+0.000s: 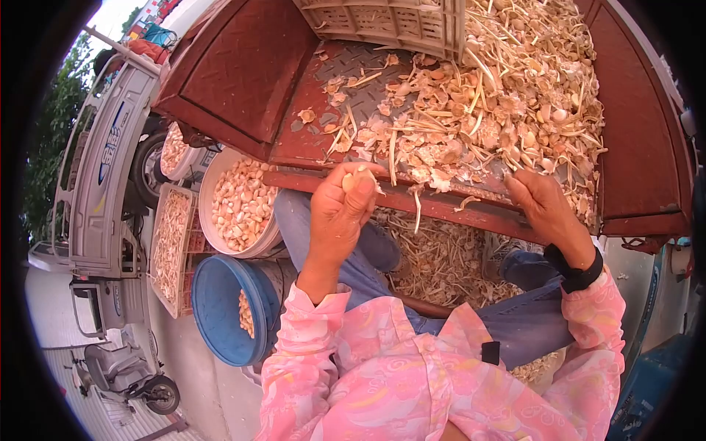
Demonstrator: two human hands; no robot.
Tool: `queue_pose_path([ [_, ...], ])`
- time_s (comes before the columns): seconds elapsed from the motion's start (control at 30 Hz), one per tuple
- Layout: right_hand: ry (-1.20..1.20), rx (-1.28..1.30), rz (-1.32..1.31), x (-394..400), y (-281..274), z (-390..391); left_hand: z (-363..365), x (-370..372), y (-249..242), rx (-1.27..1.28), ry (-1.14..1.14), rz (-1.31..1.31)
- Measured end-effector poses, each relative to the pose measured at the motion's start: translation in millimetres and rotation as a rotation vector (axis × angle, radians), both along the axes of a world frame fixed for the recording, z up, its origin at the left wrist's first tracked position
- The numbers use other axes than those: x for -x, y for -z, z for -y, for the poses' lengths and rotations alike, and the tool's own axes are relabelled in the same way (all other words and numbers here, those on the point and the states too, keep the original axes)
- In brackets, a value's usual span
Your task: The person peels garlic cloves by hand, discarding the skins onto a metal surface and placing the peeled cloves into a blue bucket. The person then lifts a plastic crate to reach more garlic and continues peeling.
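My left hand is raised at the front edge of the red metal truck bed, its fingers closed on a pale garlic clove. A bit of papery skin shows beside the thumb. My right hand, with a black band at the wrist, rests over the same edge farther right. Its thumb and fingers are pinched together at the near side of the garlic pile; what lies between them, if anything, is too small to make out. Loose skins and dry stalks lie between the hands.
A plastic crate stands on the bed. At left are a white bucket of cloves, a blue bucket with some cloves, and a crate of garlic. Husks cover the ground between my legs. A truck and scooter stand beyond.
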State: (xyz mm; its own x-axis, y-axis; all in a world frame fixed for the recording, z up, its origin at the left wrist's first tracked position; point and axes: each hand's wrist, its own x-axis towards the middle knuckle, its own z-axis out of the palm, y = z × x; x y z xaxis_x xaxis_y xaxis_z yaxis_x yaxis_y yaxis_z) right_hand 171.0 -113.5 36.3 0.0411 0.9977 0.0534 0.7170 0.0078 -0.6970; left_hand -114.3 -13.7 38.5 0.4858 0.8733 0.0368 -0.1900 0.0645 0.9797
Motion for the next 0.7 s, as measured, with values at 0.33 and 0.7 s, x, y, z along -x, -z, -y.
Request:
queue_pose_path([
  [0.33,-0.227,-0.021,0.039,15,-3,6,-141,212,71,0.436,-0.643,-0.165],
  [0.7,0.306,-0.117,0.087,-39,4,1,-102,194,51,0.592,-0.355,0.356],
])
